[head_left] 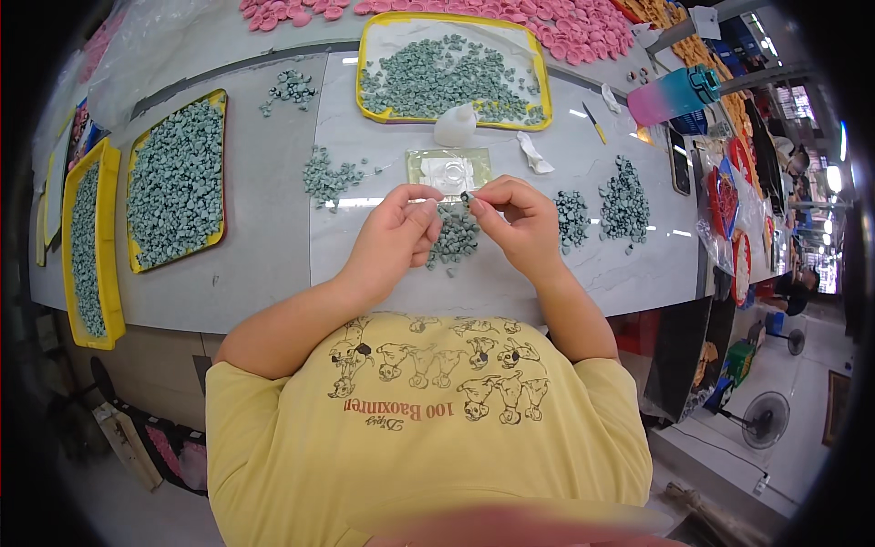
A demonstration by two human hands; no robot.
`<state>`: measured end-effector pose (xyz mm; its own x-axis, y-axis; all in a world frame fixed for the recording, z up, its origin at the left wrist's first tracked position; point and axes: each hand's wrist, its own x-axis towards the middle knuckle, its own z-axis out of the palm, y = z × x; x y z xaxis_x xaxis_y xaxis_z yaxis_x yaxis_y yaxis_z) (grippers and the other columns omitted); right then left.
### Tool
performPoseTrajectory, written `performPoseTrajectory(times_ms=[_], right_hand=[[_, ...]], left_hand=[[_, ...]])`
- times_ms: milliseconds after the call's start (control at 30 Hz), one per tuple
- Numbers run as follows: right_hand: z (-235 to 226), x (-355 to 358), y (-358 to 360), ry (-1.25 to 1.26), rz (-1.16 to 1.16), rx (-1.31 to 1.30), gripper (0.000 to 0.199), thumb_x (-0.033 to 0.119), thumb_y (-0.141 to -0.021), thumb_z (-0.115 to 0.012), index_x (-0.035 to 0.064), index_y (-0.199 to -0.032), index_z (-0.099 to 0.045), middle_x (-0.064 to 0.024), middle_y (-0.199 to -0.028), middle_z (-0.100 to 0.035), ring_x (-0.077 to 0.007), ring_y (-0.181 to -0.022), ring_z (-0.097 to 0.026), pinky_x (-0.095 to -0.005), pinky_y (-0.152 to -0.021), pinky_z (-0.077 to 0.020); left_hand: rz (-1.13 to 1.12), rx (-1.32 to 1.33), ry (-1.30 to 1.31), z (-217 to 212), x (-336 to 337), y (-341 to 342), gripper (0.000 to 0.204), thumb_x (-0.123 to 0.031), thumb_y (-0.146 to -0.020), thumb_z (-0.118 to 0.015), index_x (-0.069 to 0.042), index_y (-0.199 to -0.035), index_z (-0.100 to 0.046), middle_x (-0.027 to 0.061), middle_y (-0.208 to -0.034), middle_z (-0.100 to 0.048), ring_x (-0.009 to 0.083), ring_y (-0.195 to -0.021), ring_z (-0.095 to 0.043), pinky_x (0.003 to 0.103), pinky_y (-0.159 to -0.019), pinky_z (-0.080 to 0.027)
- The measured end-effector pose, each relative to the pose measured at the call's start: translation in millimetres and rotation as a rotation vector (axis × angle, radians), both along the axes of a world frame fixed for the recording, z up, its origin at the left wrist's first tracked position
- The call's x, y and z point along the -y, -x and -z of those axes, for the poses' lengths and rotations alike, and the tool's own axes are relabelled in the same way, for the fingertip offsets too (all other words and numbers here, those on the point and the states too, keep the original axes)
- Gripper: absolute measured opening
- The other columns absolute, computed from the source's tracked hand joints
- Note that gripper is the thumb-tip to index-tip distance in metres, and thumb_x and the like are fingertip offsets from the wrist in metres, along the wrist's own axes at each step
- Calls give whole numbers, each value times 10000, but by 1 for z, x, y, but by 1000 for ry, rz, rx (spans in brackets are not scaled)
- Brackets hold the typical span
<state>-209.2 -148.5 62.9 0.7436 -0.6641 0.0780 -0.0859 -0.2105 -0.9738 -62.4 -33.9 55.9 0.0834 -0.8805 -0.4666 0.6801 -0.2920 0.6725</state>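
My right hand pinches a small dark-green piece between thumb and forefinger. Beside it, my left hand is closed, with forefinger and thumb pointing toward that piece; whatever its fingertips hold is too small to make out. Both hands are raised over a pile of small grey-green pieces on the table. Just beyond my fingers lies a pale greenish flat tray with a white sheet and a round clear spot on it. A white squeeze bottle stands behind that tray.
Yellow-rimmed trays of grey-green pieces stand at the back and left, near a yellow bin. Loose piles flank my hands. A crumpled tissue, a pen, a phone and a pink-teal bottle lie rightward.
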Motion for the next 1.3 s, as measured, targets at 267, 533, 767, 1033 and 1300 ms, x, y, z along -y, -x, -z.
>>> performPoseTrajectory(times_ms=[267, 533, 767, 1033, 1300], right_hand=[[4, 2, 1, -131, 33, 64, 46, -19, -799, -603, -42, -836, -594, -79, -829, -586, -105, -711, -542, -216, -623, -438], [-4, -2, -3, -338, 71, 19, 70, 35, -820, -596, -30, -799, -582, -67, -772, -576, -96, -624, -519, -214, -555, -422], [-5, -4, -5, -361, 86, 9, 66, 36, -818, -599, -27, -807, -581, -64, -779, -577, -95, -628, -521, -214, -558, -423], [2, -4, -2, -186, 73, 14, 68, 28, -818, -602, -35, -832, -584, -58, -800, -573, -90, -668, -528, -205, -588, -431], [7, -6, 1, -34, -8, -15, 57, -20, -789, -610, -44, -837, -592, -68, -816, -580, -98, -724, -534, -209, -625, -431]], left_hand=[[-49, 42, 23, 7, 4, 1, 152, -170, -897, -527, -36, -969, -535, -19, -692, -467, 31, -512, -340, 172, -447, -282], [-39, 198, 40, 12, 1, -1, 213, -151, -879, -550, -11, -1037, -573, -8, -737, -517, 33, -525, -363, 173, -465, -316], [-81, 121, 58, 6, -1, -3, 194, -112, -888, -517, -11, -1053, -532, 83, -923, -613, 30, -520, -358, 172, -462, -313], [-73, 52, 58, 9, -1, -1, 98, -121, -893, -516, -29, -922, -496, 40, -763, -551, 33, -509, -342, 177, -444, -283], [-80, -86, 22, 7, -2, 1, 189, -235, -936, -449, -72, -840, -463, -23, -645, -405, 38, -501, -282, 187, -431, -225]])
